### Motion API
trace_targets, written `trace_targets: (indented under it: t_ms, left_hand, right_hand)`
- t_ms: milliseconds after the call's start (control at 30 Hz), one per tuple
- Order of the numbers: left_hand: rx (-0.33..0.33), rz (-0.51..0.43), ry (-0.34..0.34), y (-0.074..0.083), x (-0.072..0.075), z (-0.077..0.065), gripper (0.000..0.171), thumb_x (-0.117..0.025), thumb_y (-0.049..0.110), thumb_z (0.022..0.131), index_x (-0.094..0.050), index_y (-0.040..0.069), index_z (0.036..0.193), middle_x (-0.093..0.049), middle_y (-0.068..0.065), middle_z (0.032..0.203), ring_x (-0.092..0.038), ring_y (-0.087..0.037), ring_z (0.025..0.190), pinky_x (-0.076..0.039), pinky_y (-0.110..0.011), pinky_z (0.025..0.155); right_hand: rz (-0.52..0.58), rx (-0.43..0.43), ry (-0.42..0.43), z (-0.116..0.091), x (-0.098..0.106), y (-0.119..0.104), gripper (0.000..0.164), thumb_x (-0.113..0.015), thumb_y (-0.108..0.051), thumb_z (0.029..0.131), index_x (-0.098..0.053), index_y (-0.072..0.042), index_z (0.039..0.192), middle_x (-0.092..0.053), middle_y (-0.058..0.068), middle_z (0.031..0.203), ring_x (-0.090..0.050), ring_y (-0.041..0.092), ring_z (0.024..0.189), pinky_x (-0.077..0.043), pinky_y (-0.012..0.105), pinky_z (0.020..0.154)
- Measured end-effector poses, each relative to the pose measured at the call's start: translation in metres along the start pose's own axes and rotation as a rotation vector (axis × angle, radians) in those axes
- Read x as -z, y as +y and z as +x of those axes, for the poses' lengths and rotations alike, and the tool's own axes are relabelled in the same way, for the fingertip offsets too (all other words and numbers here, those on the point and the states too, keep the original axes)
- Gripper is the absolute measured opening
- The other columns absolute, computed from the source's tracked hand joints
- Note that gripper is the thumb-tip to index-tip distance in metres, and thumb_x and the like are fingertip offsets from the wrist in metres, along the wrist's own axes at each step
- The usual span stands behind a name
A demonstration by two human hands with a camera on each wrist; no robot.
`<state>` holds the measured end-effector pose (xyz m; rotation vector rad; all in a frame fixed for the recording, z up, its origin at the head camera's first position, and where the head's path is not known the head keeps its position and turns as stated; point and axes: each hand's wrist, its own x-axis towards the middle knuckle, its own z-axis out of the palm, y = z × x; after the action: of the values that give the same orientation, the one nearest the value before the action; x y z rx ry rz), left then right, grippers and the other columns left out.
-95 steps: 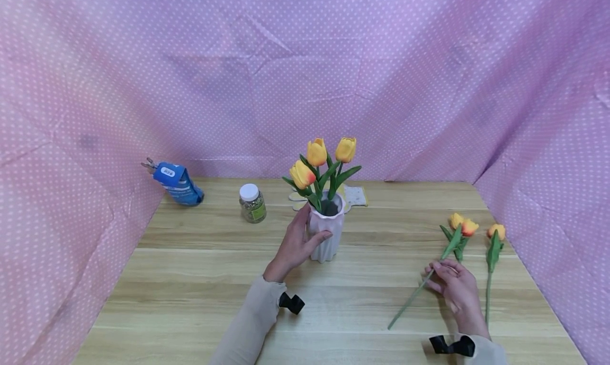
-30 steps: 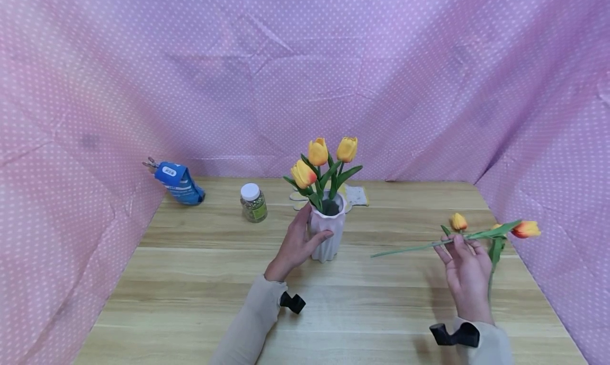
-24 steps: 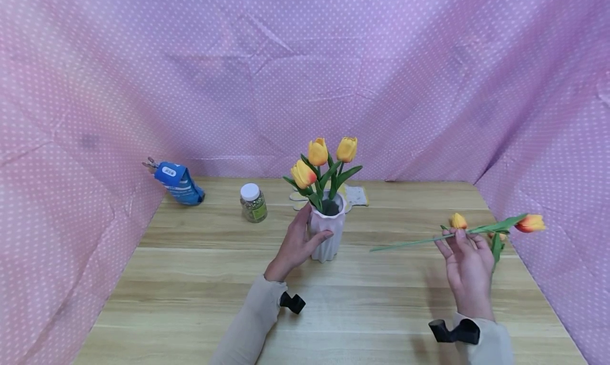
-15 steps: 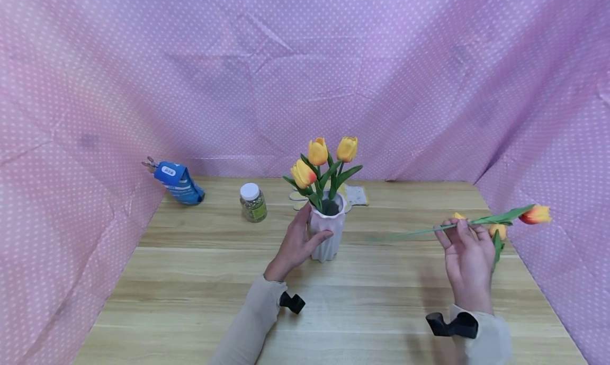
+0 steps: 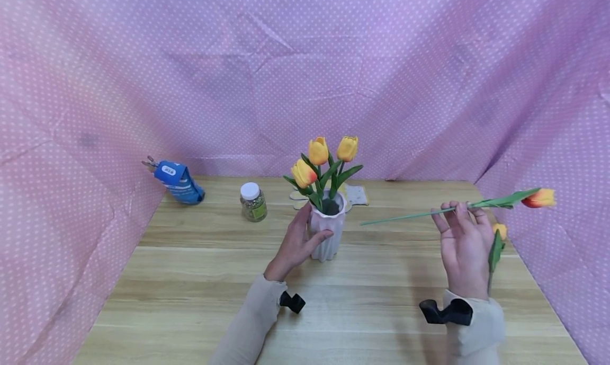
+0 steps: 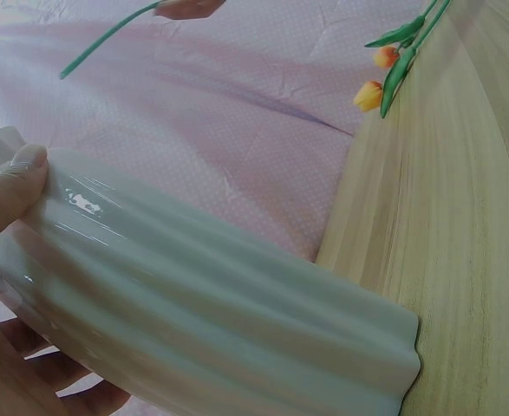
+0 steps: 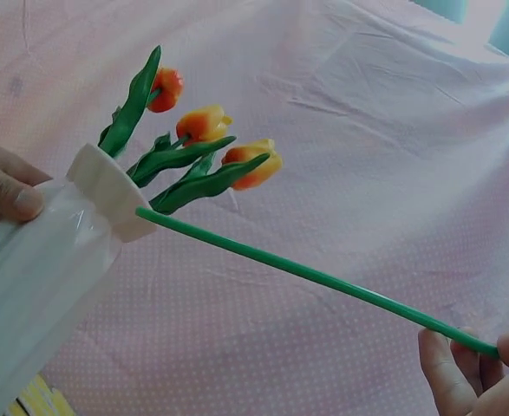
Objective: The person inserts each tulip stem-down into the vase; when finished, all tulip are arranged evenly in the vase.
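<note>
1. Head view: left hand (image 5: 296, 243) is closed partway round the white vase (image 5: 334, 235), thumb on the front. Vase stands upright on the wooden table (image 5: 190, 285), 3 tulips (image 5: 317, 151) inside.
2. Same view, other side: right hand (image 5: 464, 248) pinches a held tulip (image 5: 507, 199) by the stem, in the air, nearly level, bloom pointing away from the vase, stem end near it but apart. Loose tulip (image 5: 496, 251) lies beside that hand; jar (image 5: 253, 206) and blue bag (image 5: 181, 184) sit off to the left.
3. Left wrist view: thumb near the rim, fingers curled round the vase body. 2 blooms show on the table, so a 2nd loose tulip (image 6: 384, 58) is probably behind the right hand from the head.
4. Right wrist view: fingertips nearly together on the stem; its end overlaps the rim here. Step in hand looks like bringing this tulip to the vase. Next move likely calls for tipping it bloom-up, stem end over the mouth, vase held steady.
</note>
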<state>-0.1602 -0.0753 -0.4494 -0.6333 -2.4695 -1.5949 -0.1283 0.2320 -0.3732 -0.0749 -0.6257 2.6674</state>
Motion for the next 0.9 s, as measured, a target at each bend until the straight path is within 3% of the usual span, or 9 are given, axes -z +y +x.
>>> trace_targets:
  t_ms: [500, 900]
  left_hand:
    - [0.006, -0.006, 0.000, -0.001, 0.000, 0.001, 0.082, -0.069, 0.041, 0.094, -0.027, 0.013, 0.158, -0.043, -0.013, 0.156, -0.042, -0.034, 0.145, -0.036, -0.058, 0.119]
    - [0.013, -0.012, 0.002, 0.000, 0.000, 0.001, 0.081, -0.071, 0.037, 0.093, -0.028, 0.012, 0.158, -0.044, -0.014, 0.156, -0.042, -0.034, 0.145, -0.036, -0.058, 0.119]
  right_hand:
    - [-0.019, 0.119, 0.003, 0.008, -0.035, 0.023, 0.015, -0.063, 0.006, 0.090, -0.049, 0.003, 0.091, -0.064, 0.019, 0.078, -0.067, 0.029, 0.070, -0.064, 0.041, 0.060]
    - [-0.104, 0.188, -0.081, 0.005, -0.048, 0.041, 0.016, -0.065, 0.004, 0.090, -0.050, 0.002, 0.095, -0.064, 0.017, 0.080, -0.068, 0.027, 0.072, -0.064, 0.038, 0.060]
